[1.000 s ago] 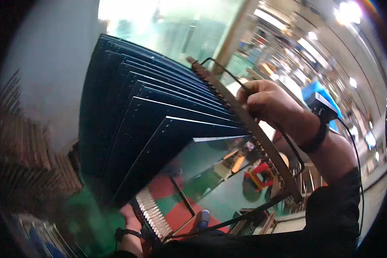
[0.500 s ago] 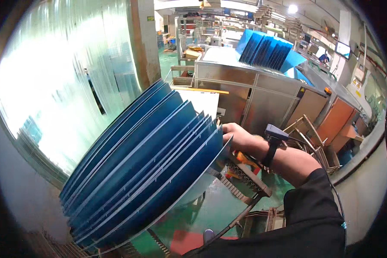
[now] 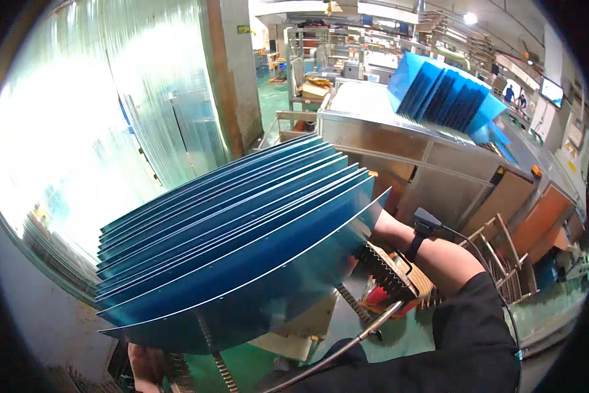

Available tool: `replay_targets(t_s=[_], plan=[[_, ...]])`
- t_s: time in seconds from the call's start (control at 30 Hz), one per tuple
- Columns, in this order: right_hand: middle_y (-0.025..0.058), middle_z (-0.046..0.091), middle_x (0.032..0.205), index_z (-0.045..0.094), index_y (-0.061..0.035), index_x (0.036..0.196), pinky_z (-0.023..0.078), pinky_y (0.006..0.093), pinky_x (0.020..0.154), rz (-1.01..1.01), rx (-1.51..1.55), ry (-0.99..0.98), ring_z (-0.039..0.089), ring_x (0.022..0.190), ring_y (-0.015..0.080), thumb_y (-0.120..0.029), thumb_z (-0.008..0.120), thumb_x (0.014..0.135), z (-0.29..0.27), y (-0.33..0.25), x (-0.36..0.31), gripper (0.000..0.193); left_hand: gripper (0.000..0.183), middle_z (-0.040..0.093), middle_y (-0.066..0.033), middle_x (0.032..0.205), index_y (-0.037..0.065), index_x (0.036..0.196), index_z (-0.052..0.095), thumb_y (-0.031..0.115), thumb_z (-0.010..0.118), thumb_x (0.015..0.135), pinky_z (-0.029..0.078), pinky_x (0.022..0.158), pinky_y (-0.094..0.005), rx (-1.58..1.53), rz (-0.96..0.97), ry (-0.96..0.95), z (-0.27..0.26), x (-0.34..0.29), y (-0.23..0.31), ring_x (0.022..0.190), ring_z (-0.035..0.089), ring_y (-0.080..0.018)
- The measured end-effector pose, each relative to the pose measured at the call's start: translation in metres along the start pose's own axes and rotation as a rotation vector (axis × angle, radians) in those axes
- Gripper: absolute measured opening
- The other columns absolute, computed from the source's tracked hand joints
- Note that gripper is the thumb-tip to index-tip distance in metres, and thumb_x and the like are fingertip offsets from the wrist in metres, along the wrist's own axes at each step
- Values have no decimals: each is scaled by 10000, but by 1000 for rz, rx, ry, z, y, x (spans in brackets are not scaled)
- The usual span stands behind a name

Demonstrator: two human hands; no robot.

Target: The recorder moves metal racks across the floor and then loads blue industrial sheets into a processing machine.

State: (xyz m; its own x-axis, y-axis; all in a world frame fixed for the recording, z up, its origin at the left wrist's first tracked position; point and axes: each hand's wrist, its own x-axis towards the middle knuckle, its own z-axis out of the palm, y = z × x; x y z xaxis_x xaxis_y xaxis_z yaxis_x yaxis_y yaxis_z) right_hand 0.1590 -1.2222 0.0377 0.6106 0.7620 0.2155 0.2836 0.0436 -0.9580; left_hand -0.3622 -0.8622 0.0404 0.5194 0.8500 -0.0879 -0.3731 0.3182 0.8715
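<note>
A fanned row of thin blue sheets (image 3: 242, 236) spans the view in front of me, their long edges bowed by the lens. At the right end of the row, my right hand (image 3: 385, 224) grips the sheets, its fingertips hidden behind the nearest one. My left hand (image 3: 145, 364) shows only in part at the lower left, under the near sheet's left end; its fingers are hidden. Beneath the sheets are toothed rack bars (image 3: 223, 373), and a coil-lined rack end (image 3: 389, 268) sits below my right wrist.
Clear strip curtains (image 3: 170, 124) hang at the left. Beyond the sheets stands a metal-clad machine (image 3: 373, 134) bearing another row of blue sheets (image 3: 445, 98). Wooden-looking racks (image 3: 504, 255) lean at the right. A metal bar (image 3: 347, 344) slants across the green floor.
The row of sheets has swung from steeply slanted to flatter, its left end rising. My right hand has moved slightly right and down, and my left hand has come into view.
</note>
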Motion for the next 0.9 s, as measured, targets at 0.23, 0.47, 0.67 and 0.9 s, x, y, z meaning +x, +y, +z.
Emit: replay_targets(t_s=[0.23, 0.47, 0.67, 0.9], plan=[[139, 566, 1258, 521, -28, 1298, 408, 399, 1024, -109, -208, -148, 505, 1177, 242, -166, 687, 872, -83, 100, 164, 478, 392, 587, -106, 1223, 44, 1292, 505, 302, 503, 996, 456, 921, -350, -33, -78, -68, 59, 43, -81, 1048, 577, -205], [204, 653, 1144, 620, -108, 1199, 482, 415, 910, -353, -679, -333, 625, 1046, 352, -408, 605, 895, -147, 144, 340, 427, 317, 616, -93, 1156, 43, 1254, 549, 224, 505, 998, 452, 863, -292, 107, -120, 543, 309, 47, -117, 875, 538, -176], [215, 654, 1147, 646, -121, 1171, 484, 425, 912, -127, -695, -356, 622, 1077, 369, -442, 588, 891, -154, 185, 420, 429, 311, 614, -57, 1142, 54, 1253, 540, 217, 514, 989, 491, 822, -284, -72, 86, 439, 292, 58, -174, 1000, 594, -162], [182, 674, 909, 676, -30, 917, 539, 407, 725, -159, -1154, -339, 668, 848, 312, -109, 539, 832, -206, 213, 434, 179, 460, 551, -51, 1162, 25, 1382, 410, 148, 517, 952, 467, 808, -234, 401, 16, 419, 326, 23, -178, 994, 561, -120]])
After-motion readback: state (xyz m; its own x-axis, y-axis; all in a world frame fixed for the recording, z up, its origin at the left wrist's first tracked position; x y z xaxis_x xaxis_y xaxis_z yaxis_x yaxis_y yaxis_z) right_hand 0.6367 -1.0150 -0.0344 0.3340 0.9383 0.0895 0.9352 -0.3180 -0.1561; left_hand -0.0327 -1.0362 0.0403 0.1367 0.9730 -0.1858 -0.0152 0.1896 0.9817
